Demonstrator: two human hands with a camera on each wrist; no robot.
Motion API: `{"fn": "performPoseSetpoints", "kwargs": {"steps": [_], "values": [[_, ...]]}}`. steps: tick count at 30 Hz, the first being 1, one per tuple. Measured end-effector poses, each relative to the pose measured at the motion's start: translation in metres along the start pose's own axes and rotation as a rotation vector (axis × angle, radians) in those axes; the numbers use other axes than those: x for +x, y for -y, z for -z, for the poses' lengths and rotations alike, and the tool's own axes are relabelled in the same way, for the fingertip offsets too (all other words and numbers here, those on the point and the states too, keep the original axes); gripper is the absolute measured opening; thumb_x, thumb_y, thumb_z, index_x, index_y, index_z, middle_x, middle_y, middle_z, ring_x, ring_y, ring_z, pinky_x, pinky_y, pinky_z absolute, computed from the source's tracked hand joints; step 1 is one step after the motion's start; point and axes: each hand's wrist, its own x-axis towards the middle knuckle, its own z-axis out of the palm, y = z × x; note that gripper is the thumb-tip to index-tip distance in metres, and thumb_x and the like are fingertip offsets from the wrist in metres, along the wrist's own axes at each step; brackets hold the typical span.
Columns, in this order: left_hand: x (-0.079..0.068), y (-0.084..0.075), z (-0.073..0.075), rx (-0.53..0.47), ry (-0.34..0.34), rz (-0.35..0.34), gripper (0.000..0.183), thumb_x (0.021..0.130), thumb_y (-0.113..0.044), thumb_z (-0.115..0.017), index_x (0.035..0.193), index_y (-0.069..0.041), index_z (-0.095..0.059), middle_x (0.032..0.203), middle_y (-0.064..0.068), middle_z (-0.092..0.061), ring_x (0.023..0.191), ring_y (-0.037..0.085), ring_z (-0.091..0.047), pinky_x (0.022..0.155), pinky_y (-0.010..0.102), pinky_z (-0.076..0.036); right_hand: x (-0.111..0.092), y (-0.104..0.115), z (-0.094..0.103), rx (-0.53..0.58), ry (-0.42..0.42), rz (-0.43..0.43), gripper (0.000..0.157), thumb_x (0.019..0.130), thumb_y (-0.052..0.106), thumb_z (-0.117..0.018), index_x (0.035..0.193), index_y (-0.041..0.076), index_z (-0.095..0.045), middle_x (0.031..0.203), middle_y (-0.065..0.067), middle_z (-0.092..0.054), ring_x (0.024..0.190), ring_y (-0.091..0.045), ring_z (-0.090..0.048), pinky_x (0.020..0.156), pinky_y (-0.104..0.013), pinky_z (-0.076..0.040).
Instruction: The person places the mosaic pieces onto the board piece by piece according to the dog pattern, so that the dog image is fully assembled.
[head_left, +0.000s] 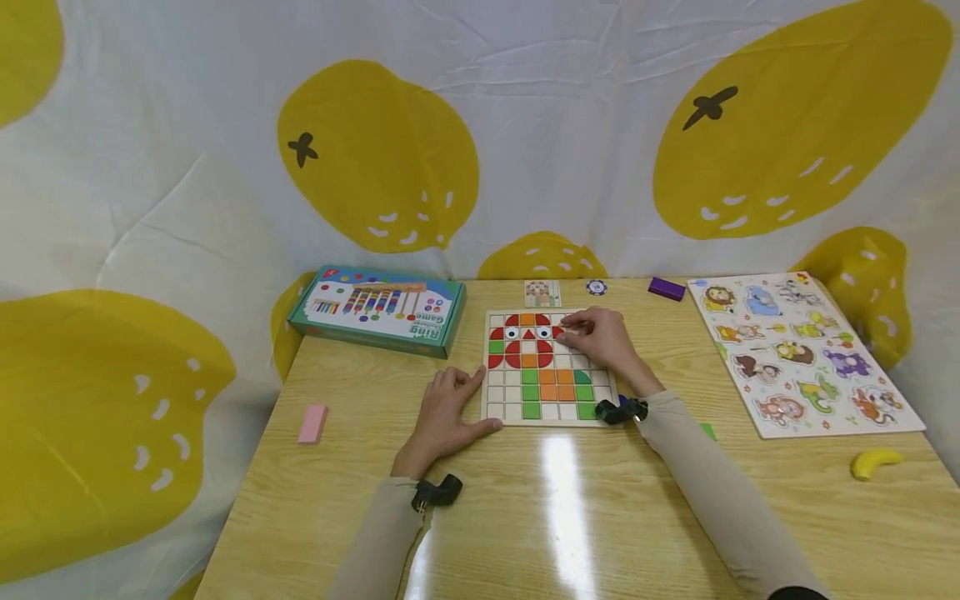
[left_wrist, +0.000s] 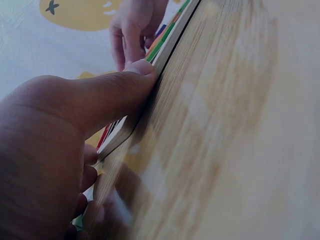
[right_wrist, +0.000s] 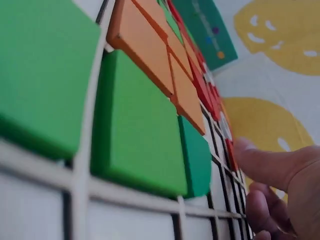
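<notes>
A wooden grid board [head_left: 492, 410] lies on the table, filled partly with red, orange and green tiles. My left hand [head_left: 447, 412] is at its left side, fingers spread, thumb at the near-left corner and index finger against the left edge. In the left wrist view the thumb [left_wrist: 115, 92] touches the board's edge. My right hand [head_left: 606, 340] reaches over the board's upper right and pinches a small red tile [head_left: 557, 332] beside an eye tile [head_left: 543, 333]. In the right wrist view the thumb meets this red tile [right_wrist: 231, 154]; the other fingertips are partly hidden.
Behind the board are a pattern card [head_left: 542, 293], a poker chip [head_left: 596, 287] and a purple block [head_left: 666, 288]. A game box [head_left: 378, 310] stands back left, a pink block [head_left: 312, 424] left. An animal puzzle [head_left: 806, 354] and a toy banana [head_left: 875, 462] lie right. A green piece [head_left: 708, 431] shows beside the right sleeve.
</notes>
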Motion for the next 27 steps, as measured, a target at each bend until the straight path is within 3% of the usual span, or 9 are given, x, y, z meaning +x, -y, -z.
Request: {"fn": "performPoseSetpoints", "kwargs": {"steps": [5,10,14,19,27], "values": [[-0.001,-0.003,-0.002,-0.009,0.012,0.007,0.096,0.075,-0.075,-0.066,0.153,-0.027,-0.037,0.116,0.000,-0.043,0.101,0.017,-0.036,0.090,0.036,-0.032,-0.032,0.000,0.035,-0.007,-0.001,-0.016,0.034,0.086,0.027,-0.078,0.114,0.008,-0.074,0.093,-0.004,-0.069,0.080,-0.019,-0.061,0.069,-0.029,-0.049],[-0.001,-0.004,0.000,-0.003,0.007,0.003,0.096,0.075,-0.073,-0.067,0.153,-0.026,-0.038,0.116,0.001,-0.044,0.101,0.018,-0.037,0.089,0.038,-0.032,-0.092,-0.011,0.087,-0.146,0.135,-0.032,0.038,0.083,0.028,-0.081,0.116,0.011,-0.073,0.095,-0.002,-0.070,0.081,-0.016,-0.061,0.068,-0.028,-0.048],[-0.002,-0.002,0.000,0.006,0.001,0.005,0.095,0.075,-0.073,-0.068,0.153,-0.025,-0.039,0.116,0.001,-0.044,0.102,0.018,-0.037,0.090,0.038,-0.033,-0.138,-0.022,0.118,-0.246,0.233,-0.058,0.043,0.077,0.029,-0.085,0.115,0.012,-0.073,0.097,0.000,-0.070,0.081,-0.013,-0.061,0.068,-0.027,-0.047],[-0.004,0.000,0.002,0.008,-0.021,0.003,0.094,0.075,-0.071,-0.070,0.152,-0.024,-0.041,0.116,0.002,-0.045,0.101,0.018,-0.038,0.088,0.038,-0.033,-0.168,-0.031,0.129,-0.287,0.240,-0.028,0.038,0.073,0.031,-0.088,0.106,0.017,-0.075,0.096,0.005,-0.069,0.078,-0.008,-0.059,0.067,-0.027,-0.047],[-0.002,-0.003,0.002,-0.022,-0.022,-0.018,0.093,0.075,-0.069,-0.072,0.150,-0.022,-0.043,0.115,0.003,-0.046,0.099,0.018,-0.037,0.088,0.038,-0.031,-0.178,-0.035,0.124,-0.298,0.167,-0.018,0.025,0.074,0.021,-0.087,0.092,0.019,-0.070,0.076,0.012,-0.061,0.065,0.001,-0.053,0.060,-0.025,-0.044]]}}
